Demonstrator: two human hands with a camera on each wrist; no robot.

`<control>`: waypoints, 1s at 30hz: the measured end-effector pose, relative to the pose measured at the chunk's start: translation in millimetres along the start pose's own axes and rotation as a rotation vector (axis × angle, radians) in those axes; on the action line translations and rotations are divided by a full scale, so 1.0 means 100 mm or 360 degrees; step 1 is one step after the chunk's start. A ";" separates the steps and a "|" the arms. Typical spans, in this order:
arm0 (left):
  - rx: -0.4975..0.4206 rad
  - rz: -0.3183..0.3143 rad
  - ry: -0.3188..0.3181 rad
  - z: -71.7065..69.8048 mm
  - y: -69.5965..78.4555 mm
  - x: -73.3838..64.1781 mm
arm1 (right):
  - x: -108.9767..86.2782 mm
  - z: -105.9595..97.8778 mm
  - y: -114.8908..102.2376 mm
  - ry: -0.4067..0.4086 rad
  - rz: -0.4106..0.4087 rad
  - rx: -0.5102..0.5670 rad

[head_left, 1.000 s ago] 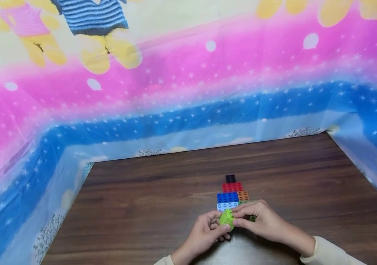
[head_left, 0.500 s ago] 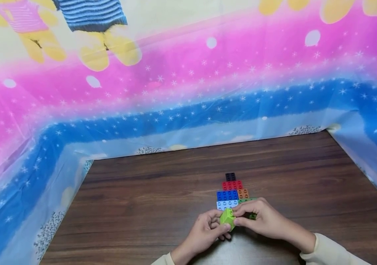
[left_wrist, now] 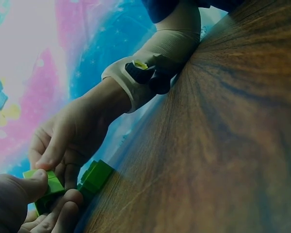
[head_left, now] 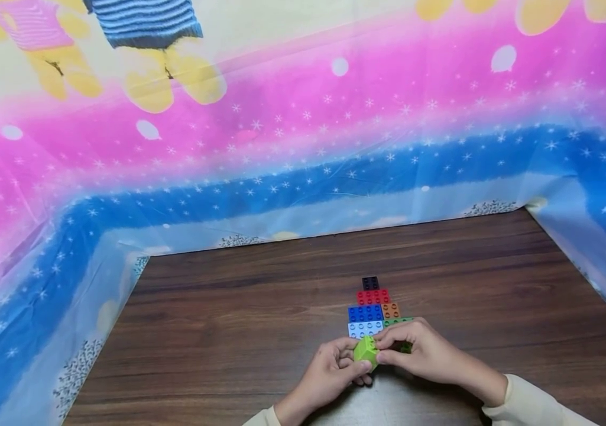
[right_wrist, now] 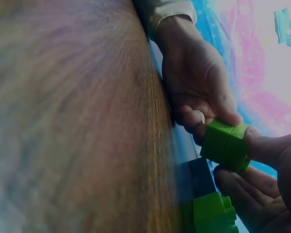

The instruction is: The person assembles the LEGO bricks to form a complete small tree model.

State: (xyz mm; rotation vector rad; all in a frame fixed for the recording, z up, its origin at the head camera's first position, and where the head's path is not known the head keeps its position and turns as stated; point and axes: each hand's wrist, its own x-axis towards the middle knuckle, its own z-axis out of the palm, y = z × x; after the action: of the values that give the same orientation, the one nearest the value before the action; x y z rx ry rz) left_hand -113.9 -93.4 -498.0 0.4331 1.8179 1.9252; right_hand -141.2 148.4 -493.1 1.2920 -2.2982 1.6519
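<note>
hands (head_left: 433, 355) pinching lime bricks (head_left: 364, 350) partly hide a green brick (head_left: 398, 321) beside a pale one.

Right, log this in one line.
left hand: pinches lime-green block | right hand: pinches same block | coloured bricks: on table

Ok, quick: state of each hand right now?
Left hand: closed, holding the lime-green piece between thumb and fingers.
Right hand: closed, pinching the same piece from the opposite side.
</note>
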 end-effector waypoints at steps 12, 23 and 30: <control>-0.0054 0.0004 0.0028 0.03 -0.02 -0.02 | 0.00 0.01 -0.01 -0.0053 0.0084 0.0005; -0.0028 -0.0023 -0.0104 0.04 -0.02 0.03 | -0.01 -0.11 -0.08 -0.0071 0.0050 0.0087; -0.0001 -0.0037 -0.0167 0.00 -0.02 0.00 | 0.00 -0.08 -0.09 -0.0093 -0.0002 0.0135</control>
State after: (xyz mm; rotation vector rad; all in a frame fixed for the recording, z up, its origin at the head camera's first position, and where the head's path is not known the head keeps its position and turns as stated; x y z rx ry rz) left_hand -113.9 -93.1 -499.9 0.5008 1.7483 1.8515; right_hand -139.3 153.8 -482.5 1.3758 -2.2817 1.7520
